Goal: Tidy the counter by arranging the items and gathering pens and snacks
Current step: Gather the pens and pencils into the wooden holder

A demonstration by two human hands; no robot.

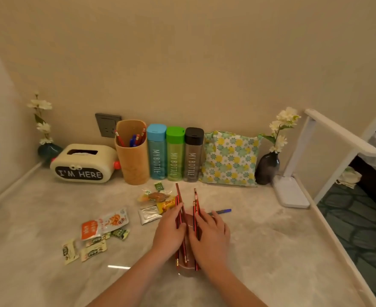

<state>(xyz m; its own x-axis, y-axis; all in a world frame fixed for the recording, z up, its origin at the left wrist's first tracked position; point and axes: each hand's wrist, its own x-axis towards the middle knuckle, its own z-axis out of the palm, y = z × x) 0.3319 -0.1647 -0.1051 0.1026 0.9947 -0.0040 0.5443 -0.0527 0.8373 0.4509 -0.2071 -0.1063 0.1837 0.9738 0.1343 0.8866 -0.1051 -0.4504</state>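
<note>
Near the middle of the table [260,251], the left hand [171,231] and right hand [210,237] lie flat, fingers straight and gripping nothing. Each presses a bunch of red pencils [178,204] pointing toward twelve o'clock. Best to slide both bunches together, add the pen [221,211] at two o'clock, and grip firmly before lifting to the holder [134,158] at eleven.

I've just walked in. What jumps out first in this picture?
Two hands meet mid-counter: the left hand and right hand press flat against bunches of red pencils lying between them. Behind, against the wall, three "MY BOTTLE" bottles stand in a row, capped blue, green and black. Snack packets lie scattered on the counter left of the hands.
</note>
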